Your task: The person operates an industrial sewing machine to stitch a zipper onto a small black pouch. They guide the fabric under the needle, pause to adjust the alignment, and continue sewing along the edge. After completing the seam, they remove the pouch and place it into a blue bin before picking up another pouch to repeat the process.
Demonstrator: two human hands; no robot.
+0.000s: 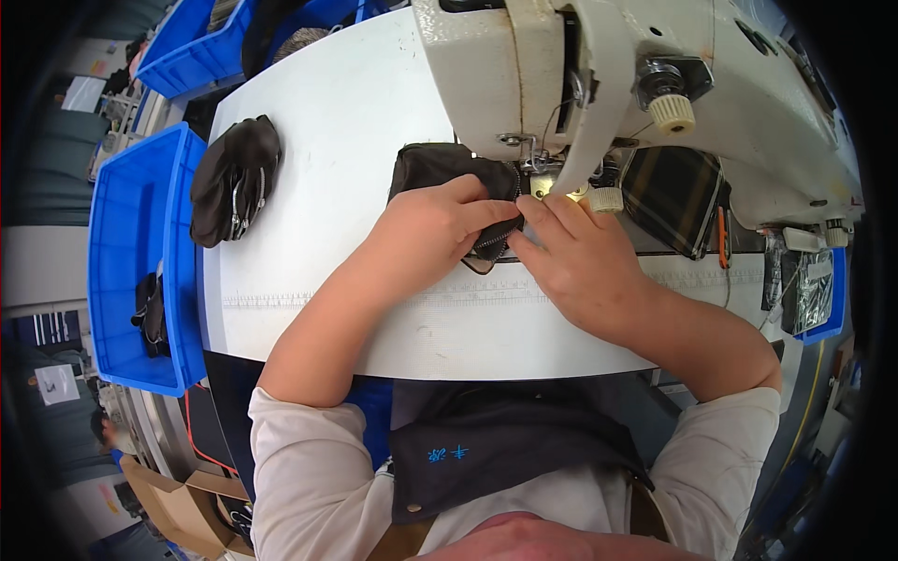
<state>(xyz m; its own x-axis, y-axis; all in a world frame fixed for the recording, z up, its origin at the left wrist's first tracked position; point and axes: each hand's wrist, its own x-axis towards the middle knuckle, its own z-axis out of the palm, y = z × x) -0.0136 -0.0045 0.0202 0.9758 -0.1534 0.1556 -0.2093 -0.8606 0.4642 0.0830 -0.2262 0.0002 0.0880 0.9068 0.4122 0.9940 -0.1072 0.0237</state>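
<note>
A dark fabric pouch with a metal zipper (423, 168) lies on the white sewing table, its zippered edge beside the sewing machine's presser foot (541, 159). My left hand (435, 229) rests over it, thumb and fingers closed on the fabric near the zipper. From the other side, my right hand (585, 266) pinches the same edge, its fingertips just in front of the needle area. The two hands' fingertips nearly meet, and they hide part of the zipper. Below my left fingers a light-edged corner of the pouch sticks out.
The white sewing machine (645, 84) overhangs the work. Bunched dark zippered pouches (236, 182) lie at the table's left, next to a blue bin (140, 365) holding dark pieces. Right of the needle are a plaid fabric piece (672, 196) and orange-handled thread snips (723, 234).
</note>
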